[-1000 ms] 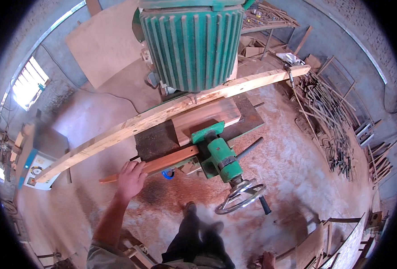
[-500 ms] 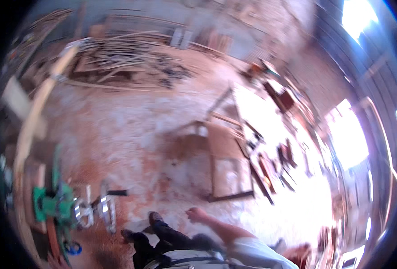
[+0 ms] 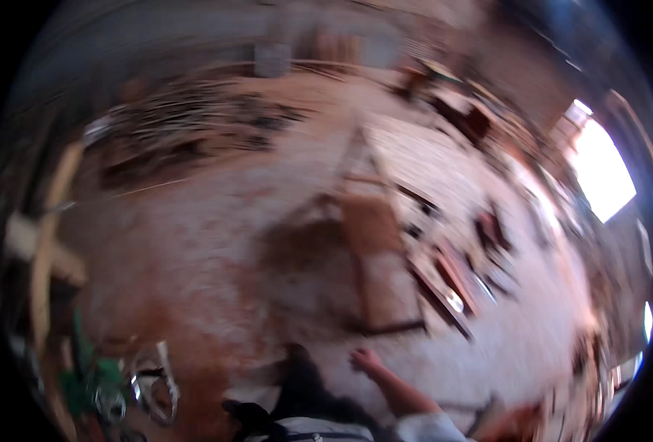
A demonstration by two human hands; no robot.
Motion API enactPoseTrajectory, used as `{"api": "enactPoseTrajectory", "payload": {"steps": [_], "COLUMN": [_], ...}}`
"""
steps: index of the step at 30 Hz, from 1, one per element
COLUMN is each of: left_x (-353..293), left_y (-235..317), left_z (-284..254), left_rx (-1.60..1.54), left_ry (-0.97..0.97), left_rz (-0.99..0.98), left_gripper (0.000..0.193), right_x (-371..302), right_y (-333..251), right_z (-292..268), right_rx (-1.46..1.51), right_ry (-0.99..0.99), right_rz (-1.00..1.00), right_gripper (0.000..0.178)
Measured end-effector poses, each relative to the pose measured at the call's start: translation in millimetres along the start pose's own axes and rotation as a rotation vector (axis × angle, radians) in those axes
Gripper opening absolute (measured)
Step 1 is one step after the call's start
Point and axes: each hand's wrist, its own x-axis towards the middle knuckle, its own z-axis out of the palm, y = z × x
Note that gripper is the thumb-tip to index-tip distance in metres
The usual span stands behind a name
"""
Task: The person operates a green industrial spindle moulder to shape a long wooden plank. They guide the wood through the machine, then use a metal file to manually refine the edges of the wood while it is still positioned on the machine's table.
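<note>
My right hand (image 3: 365, 361) hangs in front of me above the floor, with its forearm coming in from the lower right. Motion smears its fingers, and I make out nothing held in it. Nearest to it stands a wooden frame (image 3: 392, 328) with a brown panel (image 3: 372, 225) across its middle. My left hand is outside the picture. At the lower left, a green machine (image 3: 109, 372) sits beside shiny metal parts (image 3: 155, 387).
Several dark wooden pieces (image 3: 440, 298) lie right of the frame. A pile of thin wood strips (image 3: 186, 118) lies at the far left. A long pale timber (image 3: 46, 258) rises along the left side. Bright light enters through an opening (image 3: 605, 171) at the right.
The view has turned and blurred: the green machine sits lower and the wooden frame slightly further right. My right hand now appears further right in the picture, still near the frame's near end.
</note>
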Motion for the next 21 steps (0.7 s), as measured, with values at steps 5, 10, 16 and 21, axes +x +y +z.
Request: {"api": "enactPoseTrajectory", "payload": {"steps": [5, 10, 16, 21], "left_x": [10.5, -19.4, -101.7, -145.7], "left_y": [73.3, 89.6, 61.1, 34.1], "left_z": [-1.5, -23.3, -26.8, 30.0], "left_rx": [0.112, 0.032, 0.001, -0.02], "left_ry": [0.032, -0.033, 0.134, 0.193], "left_rz": [-0.083, -0.324, -0.761, -0.83], "left_gripper": [0.035, 0.036, 0.038, 0.041], "right_x": [36.1, 65.2, -17.2, -113.8], "right_y": [-77.3, -196.9, -332.7, -404.6], "right_z": [15.3, 90.2, 273.8, 396.2], "right_rx": [0.054, -0.174, -0.262, -0.621], "right_ry": [-0.083, -0.504, -0.901, -1.153], "right_rz": [-0.06, -0.669, -0.758, -1.035], "right_gripper": [0.023, 0.02, 0.022, 0.017]}}
